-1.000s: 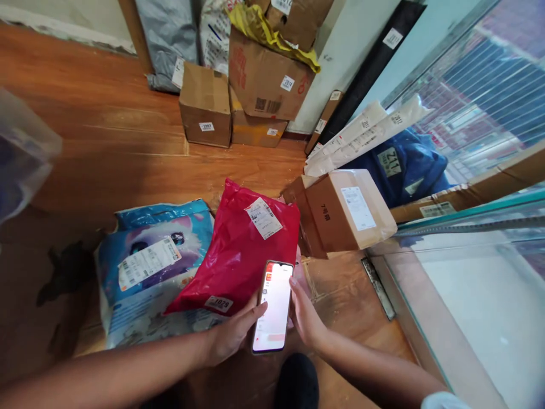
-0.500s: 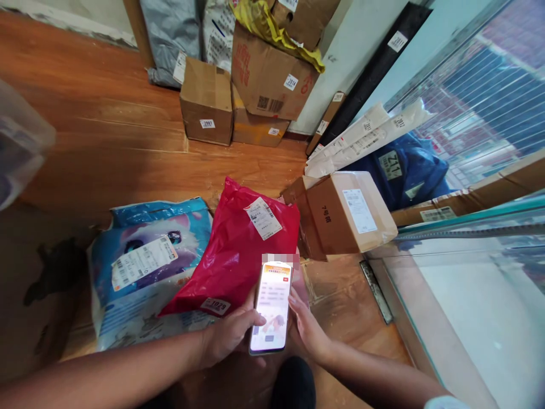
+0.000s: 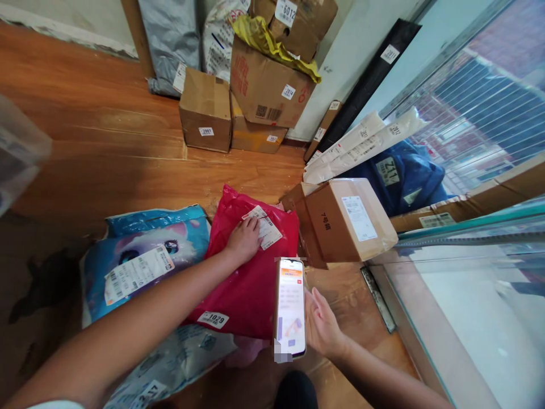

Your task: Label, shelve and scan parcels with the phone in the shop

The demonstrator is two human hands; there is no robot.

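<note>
A red plastic parcel bag lies in front of me, with a white shipping label near its top and a 1029 sticker lower down. My left hand is on the bag at the label's left edge, its fingers bent and pressed against the plastic. What the fingertips pinch is partly hidden. To the right, my right hand holds a smartphone upright from its right side, the screen lit and facing me. A blue parcel with a furry animal picture sits left of the red bag.
A cardboard box stands right of the red bag. Several cartons and bags line the back wall. Long white tubes and a black roll lean beside the window. A glass counter is at the right; a patterned parcel lies below.
My left hand has left the phone and reached forward onto the red bag. The phone has shifted right in my right hand. The bag's lower left corner has drawn in, uncovering the patterned parcel.
</note>
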